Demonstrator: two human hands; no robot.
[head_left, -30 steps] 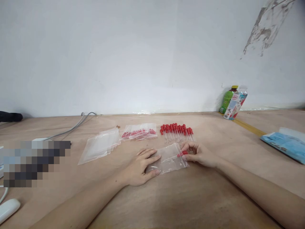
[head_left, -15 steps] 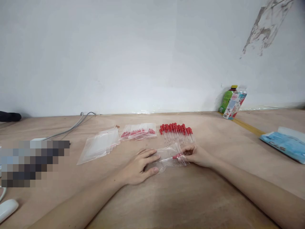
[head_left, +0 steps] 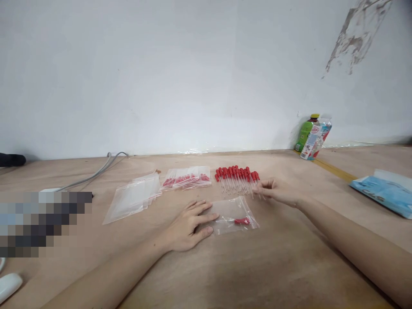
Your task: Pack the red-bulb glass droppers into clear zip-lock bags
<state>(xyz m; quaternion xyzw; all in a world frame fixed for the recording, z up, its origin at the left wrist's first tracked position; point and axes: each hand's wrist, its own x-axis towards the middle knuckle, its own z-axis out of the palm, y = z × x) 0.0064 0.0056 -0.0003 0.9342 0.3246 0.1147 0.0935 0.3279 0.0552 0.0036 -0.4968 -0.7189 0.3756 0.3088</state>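
Observation:
A clear zip bag (head_left: 228, 206) lies flat on the table with a red-bulbed dropper (head_left: 242, 221) inside it. My left hand (head_left: 192, 224) rests on the bag's left end, palm down with fingers spread. At the right edge of a cluster of droppers (head_left: 236, 174), my right hand (head_left: 273, 192) has its thumb and fingers closed around the thin clear stem of one dropper. That dropper's stem is partly hidden by the fingers.
Bags with red-bulbed droppers inside (head_left: 186, 178) are piled left of the cluster. Farther left lies a fanned stack of flat zip bags (head_left: 131, 196). A green bottle (head_left: 305, 135), a carton (head_left: 316, 139) and a blue packet (head_left: 384, 193) stand or lie at right.
My right hand has let go of the bag's right end and moved up and right to the dropper cluster. The bag now lies flatter. My left hand stays on it.

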